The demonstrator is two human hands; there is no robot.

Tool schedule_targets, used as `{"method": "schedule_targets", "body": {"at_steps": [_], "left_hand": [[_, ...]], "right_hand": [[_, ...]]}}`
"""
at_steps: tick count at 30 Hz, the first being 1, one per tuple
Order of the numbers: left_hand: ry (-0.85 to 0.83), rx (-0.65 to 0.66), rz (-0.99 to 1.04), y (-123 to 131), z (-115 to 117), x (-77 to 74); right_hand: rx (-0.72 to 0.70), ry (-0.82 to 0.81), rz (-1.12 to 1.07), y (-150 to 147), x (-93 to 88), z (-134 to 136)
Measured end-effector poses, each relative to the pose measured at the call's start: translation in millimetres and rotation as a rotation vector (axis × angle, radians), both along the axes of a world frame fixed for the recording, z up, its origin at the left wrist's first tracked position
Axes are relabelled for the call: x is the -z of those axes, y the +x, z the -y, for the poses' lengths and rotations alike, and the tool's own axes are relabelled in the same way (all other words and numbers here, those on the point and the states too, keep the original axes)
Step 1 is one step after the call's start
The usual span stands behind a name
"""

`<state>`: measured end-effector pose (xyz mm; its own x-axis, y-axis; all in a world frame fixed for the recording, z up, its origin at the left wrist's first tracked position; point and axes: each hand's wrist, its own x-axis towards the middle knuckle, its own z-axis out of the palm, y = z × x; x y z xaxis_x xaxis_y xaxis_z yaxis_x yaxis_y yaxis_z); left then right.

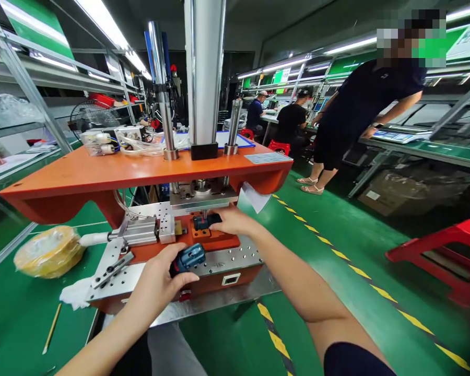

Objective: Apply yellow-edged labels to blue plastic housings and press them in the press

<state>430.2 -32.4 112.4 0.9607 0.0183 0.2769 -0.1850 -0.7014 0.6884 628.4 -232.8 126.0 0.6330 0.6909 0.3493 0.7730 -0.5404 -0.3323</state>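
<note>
My left hand [159,279] grips a blue and black moulded housing [190,258], possibly a power tool body, just above a perforated steel plate [235,261]. My right hand [235,220] holds a black moulded part [203,222] against the orange fixture block [215,241] of a bench press. The press head [201,190] sits directly above that block, and the orange press crossbeam [102,175] spans overhead. A pneumatic cylinder [139,231] lies to the left of the fixture. My fingers hide part of both moulded pieces.
Steel press columns [204,68] rise behind the crossbeam. A yellow wrapped roll [47,252], a white cloth [76,292] and a pencil [51,328] lie on the green bench at left. A co-worker [370,104] leans over a bench at right. A red stool [442,256] stands at right.
</note>
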Motion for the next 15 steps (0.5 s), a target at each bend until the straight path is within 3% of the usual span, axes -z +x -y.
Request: {"method": "schedule_targets", "body": {"at_steps": [4,10,15], "left_hand": [[0.173,0.034,0.125,34.5,2.0,-10.7],[0.358,0.123,0.116,96.2,22.6,-23.2],[0.484,0.159,0.060,124.9,34.0,-14.9]], "right_hand": [[0.084,0.179,0.027,-13.2,8.5,8.2],[0.365,0.828,0.133,-72.6,44.8,50.6],[0.478,0.924,0.013,-102.9,78.7,92.2]]}}
